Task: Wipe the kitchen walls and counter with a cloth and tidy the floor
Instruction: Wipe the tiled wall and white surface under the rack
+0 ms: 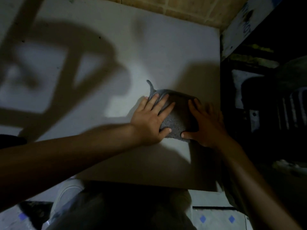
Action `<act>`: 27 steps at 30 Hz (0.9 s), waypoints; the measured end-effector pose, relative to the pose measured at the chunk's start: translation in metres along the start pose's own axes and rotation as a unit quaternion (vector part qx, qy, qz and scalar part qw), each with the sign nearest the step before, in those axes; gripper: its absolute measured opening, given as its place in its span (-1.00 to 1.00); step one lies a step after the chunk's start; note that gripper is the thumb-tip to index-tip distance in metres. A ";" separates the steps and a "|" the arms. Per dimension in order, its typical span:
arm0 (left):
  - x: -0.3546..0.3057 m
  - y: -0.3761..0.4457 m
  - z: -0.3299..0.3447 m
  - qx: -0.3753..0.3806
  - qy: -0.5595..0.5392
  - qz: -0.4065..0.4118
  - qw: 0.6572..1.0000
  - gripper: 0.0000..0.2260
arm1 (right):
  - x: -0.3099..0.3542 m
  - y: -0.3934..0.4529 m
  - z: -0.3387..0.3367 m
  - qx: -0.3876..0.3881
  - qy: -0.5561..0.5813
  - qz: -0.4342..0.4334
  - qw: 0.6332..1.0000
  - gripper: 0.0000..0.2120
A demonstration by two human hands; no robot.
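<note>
Both hands lie flat on a bunched grey cloth (176, 117) resting on the white counter (149, 47), toward its right side. The left hand (149, 120) covers the cloth's left part, fingers straight and spread, thumb touching its near edge. The right hand (207, 123) presses the right part, fingers extended, thumb at the near edge just beside the left thumb. Neither hand curls round the fabric. A twisted corner of cloth sticks out beyond the left fingertips. Beyond the hands runs a brown tiled wall (191, 9). Below the counter edge, patterned floor tiles (216, 218) show.
</note>
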State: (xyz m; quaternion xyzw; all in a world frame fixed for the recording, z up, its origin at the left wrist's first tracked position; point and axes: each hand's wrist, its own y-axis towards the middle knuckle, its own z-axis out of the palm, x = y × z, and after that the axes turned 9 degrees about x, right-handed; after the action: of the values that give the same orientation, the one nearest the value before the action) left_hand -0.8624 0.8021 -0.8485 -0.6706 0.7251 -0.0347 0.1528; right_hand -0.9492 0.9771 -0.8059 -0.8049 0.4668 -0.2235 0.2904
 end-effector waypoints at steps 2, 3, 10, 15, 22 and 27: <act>-0.006 0.001 0.001 -0.008 -0.006 0.009 1.000 -0.28 | -0.003 -0.004 0.002 -0.003 -0.003 0.011 1.000 0.03; -0.008 0.002 0.003 -0.008 -0.006 0.013 1.000 -0.28 | -0.005 -0.006 0.004 -0.006 -0.005 0.016 1.000 0.03; -0.027 -0.002 0.010 -0.007 -0.013 0.022 1.000 -0.29 | -0.012 -0.024 0.013 0.006 -0.005 0.041 0.999 0.05; -0.033 -0.007 0.016 -0.023 -0.010 0.030 0.999 -0.30 | -0.011 -0.031 0.022 0.008 -0.011 0.043 0.999 0.04; -0.033 -0.024 0.020 -0.023 0.001 0.032 0.999 -0.30 | -0.004 -0.039 0.026 0.026 -0.012 0.032 0.999 0.06; -0.035 -0.039 0.025 -0.010 -0.004 0.035 0.999 -0.27 | 0.003 -0.051 0.036 0.040 -0.021 0.029 0.999 0.07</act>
State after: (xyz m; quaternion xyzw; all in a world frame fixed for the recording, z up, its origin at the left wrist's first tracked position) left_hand -0.8158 0.8366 -0.8560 -0.6467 0.7476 -0.0191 0.1500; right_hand -0.8931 1.0040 -0.7973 -0.7832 0.4744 -0.2167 0.3384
